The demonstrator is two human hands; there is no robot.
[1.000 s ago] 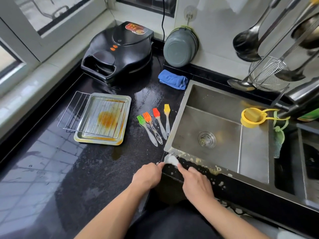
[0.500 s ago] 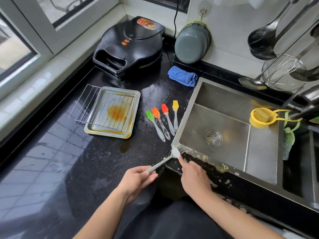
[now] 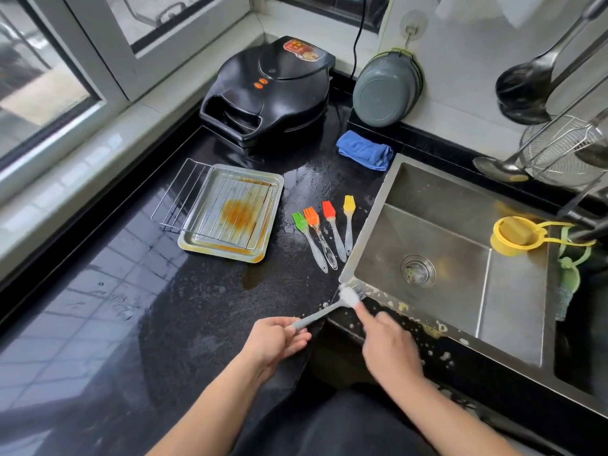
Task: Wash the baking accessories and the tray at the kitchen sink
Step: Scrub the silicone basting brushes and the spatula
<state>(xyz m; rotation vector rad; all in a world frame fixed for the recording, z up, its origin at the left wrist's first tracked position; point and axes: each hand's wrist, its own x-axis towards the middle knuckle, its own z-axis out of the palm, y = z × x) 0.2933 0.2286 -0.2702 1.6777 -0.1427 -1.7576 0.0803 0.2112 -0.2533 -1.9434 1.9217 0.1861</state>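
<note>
- I see a soapy brush point(image 3: 332, 309) held over the near left corner of the sink point(image 3: 424, 235), I think so the foam drips in.
- My left hand point(image 3: 274, 340) curls round its handle, and my right hand point(image 3: 388, 343) reaches one finger to rub the foamy bristles.
- Four colored brushes point(image 3: 324, 230) wait beside the sink.
- The dirty tray point(image 3: 232, 213) waits farther left, its wire rack point(image 3: 210, 200) on top.

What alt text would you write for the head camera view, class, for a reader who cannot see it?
At a wet black counter, the left hand holds a pale, soapy brush by its handle while the right hand rubs its head with the fingers at the sink corner. Four coloured brushes and a stained tray under a wire rack lie to the left.
</note>
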